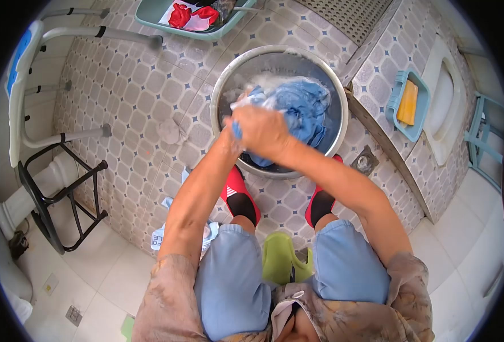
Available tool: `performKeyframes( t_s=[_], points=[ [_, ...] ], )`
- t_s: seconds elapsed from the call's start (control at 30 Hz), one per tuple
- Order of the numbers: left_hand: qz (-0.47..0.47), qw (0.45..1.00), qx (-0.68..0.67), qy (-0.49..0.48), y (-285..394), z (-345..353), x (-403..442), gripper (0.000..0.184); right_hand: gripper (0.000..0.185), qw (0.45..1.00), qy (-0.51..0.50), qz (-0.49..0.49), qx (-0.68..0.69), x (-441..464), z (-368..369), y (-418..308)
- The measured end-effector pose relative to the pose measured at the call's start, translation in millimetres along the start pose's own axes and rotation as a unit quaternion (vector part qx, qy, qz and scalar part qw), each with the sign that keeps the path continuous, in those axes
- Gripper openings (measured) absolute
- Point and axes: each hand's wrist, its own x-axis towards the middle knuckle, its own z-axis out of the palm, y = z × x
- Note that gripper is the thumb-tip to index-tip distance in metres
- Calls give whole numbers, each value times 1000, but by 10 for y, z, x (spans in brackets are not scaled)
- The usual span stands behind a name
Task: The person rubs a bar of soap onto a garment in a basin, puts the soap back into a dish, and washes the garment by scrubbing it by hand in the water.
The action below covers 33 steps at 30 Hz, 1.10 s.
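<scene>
A wet blue garment (303, 105) lies bunched in a round metal basin (343, 117) with white suds and dark water. Over the basin's near left side, my right hand (265, 130) is closed on a part of this garment. My left hand (232, 134) is pressed against it, mostly hidden behind the right, and a bit of blue cloth shows between the two. Foam clings to the cloth by my fingers. Both hands are somewhat blurred by motion.
A teal tub (217, 33) holds red and dark cloth. On the raised tiled step, a teal basket (393, 108) contains a yellow bar (408, 102) beside a squat toilet (443, 105). A green stool (278, 256), black-framed stool (58, 199) and metal-legged chair (21, 91) stand around.
</scene>
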Motion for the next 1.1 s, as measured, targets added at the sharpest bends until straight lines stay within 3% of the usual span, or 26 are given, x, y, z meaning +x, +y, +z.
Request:
performKeyframes(
  t_s=[0.03,0.1,0.13,0.2,0.23,0.3,0.33,0.4,0.43,0.5,0.57,0.63,0.67,0.7,0.73,0.77,0.83,0.87,0.9,0.93,0.97,1.0,1.03,1.07,1.1],
  points=[
    [-11,999,11,29,-28,145,-31,33,19,1000,-1,0,0,74,28,115],
    [-33,998,21,55,-105,324,-74,32,23,992,-24,112,-61,226,-41,416],
    [-39,997,23,63,-137,397,-92,31,23,992,-21,109,-64,303,-123,569],
    [-44,995,37,84,-212,509,-120,31,26,958,-29,254,-127,349,-205,785],
    [-50,994,40,83,-254,484,-121,31,26,957,-28,261,-127,302,-252,653],
    [35,989,-1,144,-388,466,-103,33,24,987,10,155,-49,141,-341,319],
    [21,995,-95,-4,-386,310,-258,31,24,987,6,154,-50,105,-304,190],
    [15,997,-77,16,-324,287,-232,30,25,999,1,30,-32,82,-241,20],
    [6,998,-56,36,-269,337,-231,29,25,999,2,32,-31,160,-236,148],
    [-10,997,-10,80,-108,432,-245,27,26,981,57,172,-74,456,-211,561],
    [-21,995,17,99,119,599,-356,26,26,978,94,174,-71,502,-352,679],
    [82,984,56,147,371,868,-579,22,26,974,154,164,-26,500,-648,744],
    [79,984,52,151,436,878,-676,22,26,970,178,162,26,427,-835,685],
    [155,976,64,140,519,860,-774,22,24,968,202,114,99,349,-1104,517],
    [231,962,80,123,611,838,-845,21,20,965,200,135,103,207,-1262,506],
    [229,962,83,123,674,804,-942,21,20,964,202,138,103,48,-1362,451],
    [272,925,249,-95,787,699,-1090,25,16,961,189,28,198,-188,-1500,380],
    [266,906,291,-156,773,528,-1032,28,16,962,188,32,198,-297,-1497,419],
    [263,907,291,-153,757,409,-1003,28,17,984,113,1,138,-427,-1428,480],
    [231,861,398,-218,764,321,-967,28,18,996,39,-34,77,-517,-1346,554],
    [193,797,499,-280,743,250,-928,27,18,996,40,-35,77,-609,-1247,638],
    [175,784,517,-295,647,210,-893,26,22,996,-68,-53,30,-720,-1137,721],
    [173,785,516,-296,560,224,-887,26,26,982,-175,-70,-19,-783,-1081,753],
    [128,740,607,-259,474,242,-877,29,29,963,-263,-38,-43,-872,-1063,756],
    [79,687,688,-219,378,256,-876,31,29,963,-265,-34,-40,-885,-1063,745]
  ],
)
